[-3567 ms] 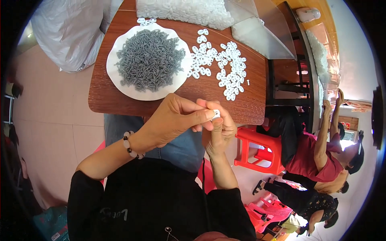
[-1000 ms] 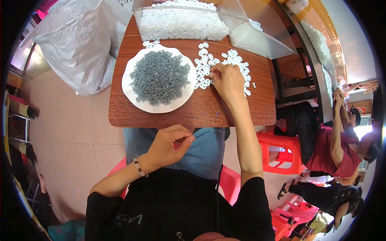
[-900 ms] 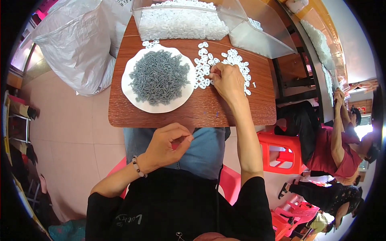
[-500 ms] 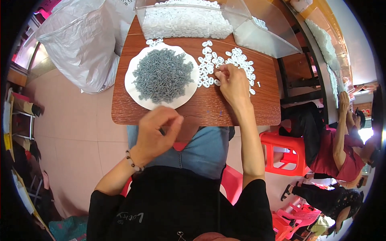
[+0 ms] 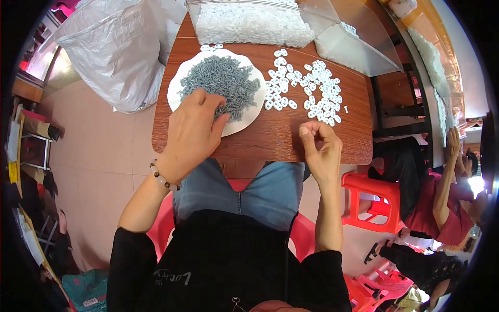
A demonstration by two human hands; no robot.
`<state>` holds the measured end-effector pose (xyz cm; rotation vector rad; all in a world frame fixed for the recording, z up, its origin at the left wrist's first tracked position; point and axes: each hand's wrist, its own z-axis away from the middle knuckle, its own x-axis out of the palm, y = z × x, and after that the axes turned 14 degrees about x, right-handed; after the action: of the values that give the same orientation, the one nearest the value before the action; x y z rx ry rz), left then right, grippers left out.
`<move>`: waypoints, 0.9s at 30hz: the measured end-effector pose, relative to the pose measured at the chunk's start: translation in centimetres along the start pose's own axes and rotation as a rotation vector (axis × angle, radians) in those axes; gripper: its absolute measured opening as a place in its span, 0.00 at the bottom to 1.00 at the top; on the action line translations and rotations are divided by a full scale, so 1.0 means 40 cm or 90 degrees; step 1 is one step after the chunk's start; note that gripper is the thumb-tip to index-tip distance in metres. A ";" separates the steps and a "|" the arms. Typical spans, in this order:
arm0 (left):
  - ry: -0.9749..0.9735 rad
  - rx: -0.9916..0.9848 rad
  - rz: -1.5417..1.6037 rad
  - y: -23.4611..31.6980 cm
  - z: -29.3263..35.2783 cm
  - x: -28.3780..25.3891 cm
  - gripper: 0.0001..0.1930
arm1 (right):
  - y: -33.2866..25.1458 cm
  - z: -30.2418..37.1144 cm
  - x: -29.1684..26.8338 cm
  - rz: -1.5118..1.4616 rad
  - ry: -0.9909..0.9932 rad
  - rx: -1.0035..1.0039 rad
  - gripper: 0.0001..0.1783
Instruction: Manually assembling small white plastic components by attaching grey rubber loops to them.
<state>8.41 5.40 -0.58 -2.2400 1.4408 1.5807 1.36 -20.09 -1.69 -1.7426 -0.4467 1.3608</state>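
My left hand reaches over the near part of a white scalloped plate, its thumb and forefinger apart at a heap of small grey screw-like pieces. A bracelet of beads circles that wrist. My right hand is at the table's front right with thumb and forefinger pinched together; whatever is between them is too small or hidden to make out. Just beyond it lie many small white oval pieces with two holes, spread loosely over the brown table.
A clear bin full of white pieces stands at the back, beside another clear bin. One small white piece lies apart at the right. A big white sack is left of the table, a red stool right, near a seated co-worker.
My left hand has moved forward from the table's front edge onto the grey heap. My right hand has drawn back from the white pieces toward me, pinched. The view has shifted slightly.
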 end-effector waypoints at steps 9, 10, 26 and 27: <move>-0.034 -0.032 -0.036 -0.049 -0.035 0.043 0.05 | -0.038 0.020 0.011 0.024 -0.004 -0.028 0.06; -0.025 -0.027 -0.025 -0.052 -0.040 0.048 0.05 | -0.037 0.020 0.010 0.026 -0.011 -0.010 0.06; 0.042 0.027 0.034 -0.050 -0.054 0.055 0.06 | -0.024 0.017 0.045 -0.046 -0.066 -0.023 0.05; 0.043 0.027 0.035 -0.054 -0.056 0.058 0.06 | -0.034 0.020 0.042 -0.023 -0.070 -0.034 0.05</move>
<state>11.62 3.97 -2.21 -2.2708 1.5495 1.4881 1.51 -17.79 -1.67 -1.7006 -0.5773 1.4353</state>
